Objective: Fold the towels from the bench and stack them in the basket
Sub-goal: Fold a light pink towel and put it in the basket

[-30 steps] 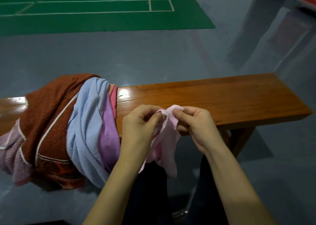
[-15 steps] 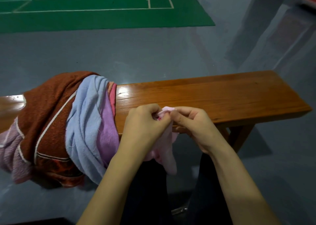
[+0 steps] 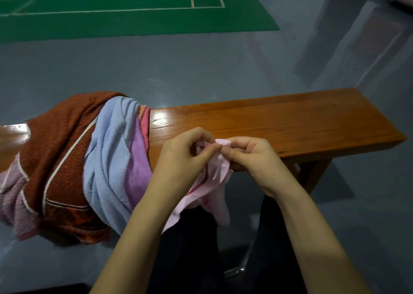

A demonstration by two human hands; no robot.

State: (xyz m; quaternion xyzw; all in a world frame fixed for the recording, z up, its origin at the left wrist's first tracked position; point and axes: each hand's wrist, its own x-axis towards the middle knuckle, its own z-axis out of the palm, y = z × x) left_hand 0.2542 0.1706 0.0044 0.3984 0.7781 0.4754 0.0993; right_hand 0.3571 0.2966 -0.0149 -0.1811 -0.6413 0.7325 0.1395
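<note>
A small pale pink towel (image 3: 218,177) hangs in front of the wooden bench (image 3: 290,124), over my dark-trousered lap. My left hand (image 3: 183,157) and my right hand (image 3: 252,157) both pinch its top edge close together, just above the bench's near edge. To the left a heap of towels is draped over the bench: a rust-brown towel (image 3: 60,142) with white stripes, a light blue towel (image 3: 109,155), a purple towel (image 3: 138,166) and a mauve towel (image 3: 11,195). No basket is in view.
Grey floor surrounds the bench. A green court mat (image 3: 125,8) with white lines lies at the far side. A dark object (image 3: 44,288) shows at the bottom left edge. The right half of the bench top is bare wood.
My hands came closer together at the pink towel's top edge, bunching it, then parted slightly with a corner showing between the fingers. The towel heap has not moved.
</note>
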